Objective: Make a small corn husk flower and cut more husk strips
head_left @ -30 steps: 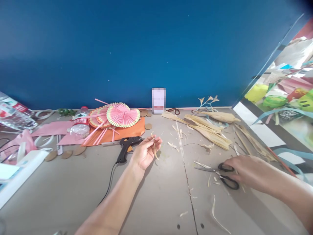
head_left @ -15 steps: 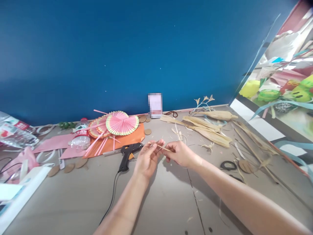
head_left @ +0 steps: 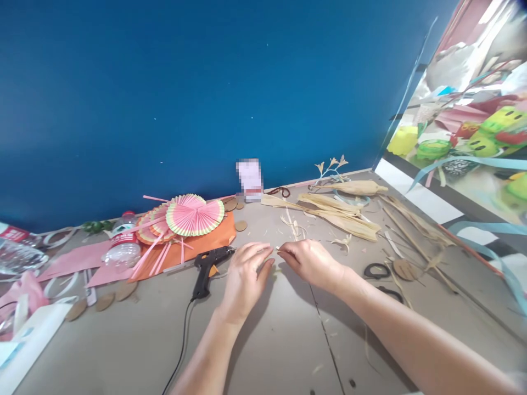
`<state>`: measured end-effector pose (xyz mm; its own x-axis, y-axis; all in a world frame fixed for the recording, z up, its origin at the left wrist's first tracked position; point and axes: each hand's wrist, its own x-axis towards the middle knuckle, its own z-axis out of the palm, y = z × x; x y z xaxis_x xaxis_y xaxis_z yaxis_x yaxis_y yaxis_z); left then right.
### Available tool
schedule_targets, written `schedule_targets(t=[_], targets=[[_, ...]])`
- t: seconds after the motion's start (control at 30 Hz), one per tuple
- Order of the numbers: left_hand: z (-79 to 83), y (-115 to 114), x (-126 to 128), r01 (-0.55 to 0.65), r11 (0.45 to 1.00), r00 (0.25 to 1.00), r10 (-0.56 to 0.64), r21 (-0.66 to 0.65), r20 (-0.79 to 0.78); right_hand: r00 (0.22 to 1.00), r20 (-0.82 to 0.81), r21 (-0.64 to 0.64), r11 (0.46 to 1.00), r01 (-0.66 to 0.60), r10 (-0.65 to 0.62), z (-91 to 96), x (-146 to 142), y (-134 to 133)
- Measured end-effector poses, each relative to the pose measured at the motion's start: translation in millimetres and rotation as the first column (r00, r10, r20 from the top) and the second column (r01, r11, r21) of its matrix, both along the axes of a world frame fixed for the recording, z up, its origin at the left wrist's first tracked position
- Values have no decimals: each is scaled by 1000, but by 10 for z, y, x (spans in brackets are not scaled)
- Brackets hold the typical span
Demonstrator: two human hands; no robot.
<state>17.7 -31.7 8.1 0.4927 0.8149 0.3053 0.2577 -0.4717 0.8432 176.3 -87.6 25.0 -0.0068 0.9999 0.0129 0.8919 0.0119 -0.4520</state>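
My right hand (head_left: 310,260) is closed in a pinch, with the small pale end of a dried husk strip (head_left: 278,249) showing at the fingertips. The rest of the strip is hidden. My left hand (head_left: 249,274) faces it across a narrow gap, fingers stretched forward and thumb apart, with nothing visible in it. Left of that hand lies a black glue gun (head_left: 203,271) with its cord running toward me. Beyond my right hand, dried corn husks (head_left: 349,219) are spread on the grey table (head_left: 280,340).
Pink paper fans (head_left: 195,215) rest on orange paper (head_left: 216,235) at the left, near a plastic bottle (head_left: 122,249). Scissors (head_left: 376,270) and a round wooden slice (head_left: 405,270) lie at the right. A blue wall (head_left: 206,99) rises behind the table.
The long thin strip that spanned both hands no longer shows between them; only a small end is visible at my right fingers. My left hand has turned palm down and its fingers have straightened.
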Motion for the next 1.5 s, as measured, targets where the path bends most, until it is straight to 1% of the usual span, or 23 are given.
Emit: schedule_targets(t=[0.07,0.13,0.2,0.3,0.37,0.43,0.47,0.53,0.6,0.63,0.7,0.8,0.87,0.97,1.03,1.1,1.2,1.27,1.3,1.33,1.4,1.43,1.5], targets=[[-46,27,-7,3,1000,995,-4,-15,-98,1000,-21,5,1000,-23,23,5,26,-4],[-70,51,-21,5,998,986,-16,-70,-168,995,-91,29,999,-26,29,2,63,-4],[-67,61,-28,19,986,975,-55,-164,-215,980,-196,60,998,-5,17,-7,102,3],[-43,54,-14,28,937,965,-116,-349,-236,940,-341,77,996,41,-12,-28,151,20],[-37,46,4,62,885,973,-157,-461,-171,919,-393,84,994,64,-26,-53,173,36],[-42,38,18,128,818,981,-188,-561,-51,901,-430,85,992,91,-46,-88,187,54],[-46,35,21,163,774,981,-193,-612,17,888,-456,77,991,108,-61,-108,191,63],[-57,29,20,230,667,973,-175,-709,150,846,-525,54,988,142,-93,-142,192,79],[-68,29,12,293,564,955,-133,-772,265,804,-586,34,988,151,-103,-163,184,87],[-74,32,8,318,527,944,-103,-788,313,789,-606,30,989,147,-99,-167,176,87],[-87,42,1,337,481,928,-26,-809,371,780,-622,30,992,119,-75,-164,154,80],[-99,60,2,306,463,914,102,-832,393,783,-620,4,998,59,-44,-149,111,58],[-99,68,10,279,475,907,156,-835,392,784,-620,-29,999,20,-33,-147,86,46],[-91,72,25,250,512,906,176,-822,385,789,-614,-33,999,5,-24,-162,62,39],[-87,71,34,222,553,916,164,-803,366,797,-603,-16,1000,27,-31,-174,55,39],[-85,66,43,173,617,938,134,-768,318,800,-598,-17,999,48,-49,-179,51,37],[-86,39,59,73,769,983,54,-636,178,804,-593,-23,999,37,-43,-166,46,25],[-87,8,72,42,866,997,-7,-498,71,809,-588,4,1000,19,-13,-155,42,18],[-88,-9,78,41,904,999,-35,-425,22,810,-587,22,1000,12,3,-152,39,17],[-90,-26,83,46,934,998,-59,-355,-25,810,-586,35,999,11,12,-152,36,18],[-97,-54,90,65,969,990,-92,-238,-104,817,-577,67,997,35,10,-164,30,24],[-100,-63,92,79,976,986,-106,-201,-129,822,-570,93,994,54,9,-175,27,29],[-106,-70,92,114,975,980,-142,-193,-138,825,-565,149,985,85,15,-202,18,40]])
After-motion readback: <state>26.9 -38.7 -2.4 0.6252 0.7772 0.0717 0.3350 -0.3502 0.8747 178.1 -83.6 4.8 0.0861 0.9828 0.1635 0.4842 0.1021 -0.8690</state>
